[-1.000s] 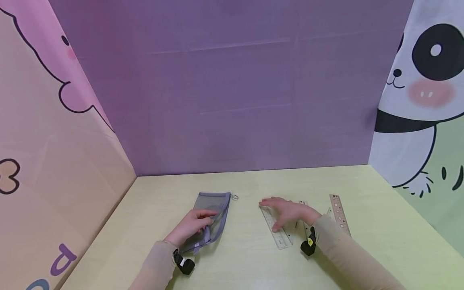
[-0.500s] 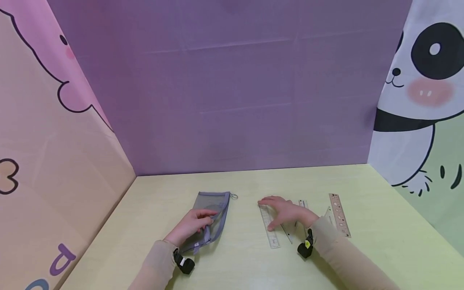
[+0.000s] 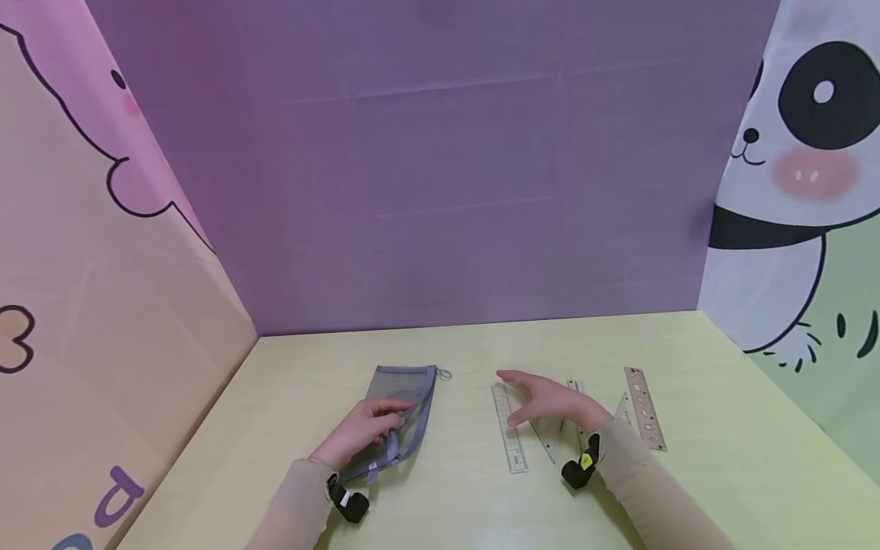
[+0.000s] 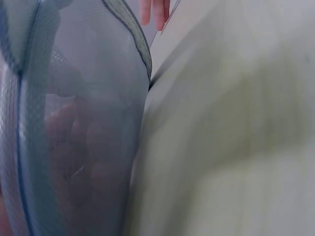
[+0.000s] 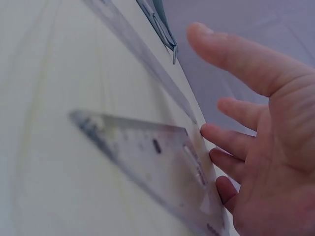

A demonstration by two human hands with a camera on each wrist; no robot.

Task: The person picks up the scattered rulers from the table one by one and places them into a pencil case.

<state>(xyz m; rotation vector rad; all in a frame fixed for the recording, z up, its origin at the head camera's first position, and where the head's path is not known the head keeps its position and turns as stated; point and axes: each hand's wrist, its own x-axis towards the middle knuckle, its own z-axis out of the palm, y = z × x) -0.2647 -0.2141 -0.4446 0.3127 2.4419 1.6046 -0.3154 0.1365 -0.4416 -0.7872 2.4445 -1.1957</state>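
Observation:
In the head view my left hand [image 3: 364,431] holds a grey-blue mesh zip pouch [image 3: 406,380] by its near side. Some of its fingers show dimly through the pouch's mesh [image 4: 106,103] in the left wrist view. My right hand [image 3: 555,403] hovers with spread fingers over a clear ruler [image 3: 514,451], thumb and fingers apart and nothing gripped. The right wrist view has a clear set square [image 5: 152,157] beside those fingers and the ruler [image 5: 147,61] lying beyond it. From the head, the hand partly hides the set square [image 3: 545,443].
Right of the hand lie a pinkish ruler with cut-out holes [image 3: 645,409] and a clear triangular piece [image 3: 624,410]. A clear strip [image 3: 575,386] is partly covered by the right wrist. A purple backdrop [image 3: 440,191] and printed side panels border the table [image 3: 440,504].
The clear ruler has shifted left, away from the set square, and turned slightly. My right hand has since lifted a little off it. The left hand and pouch stay put.

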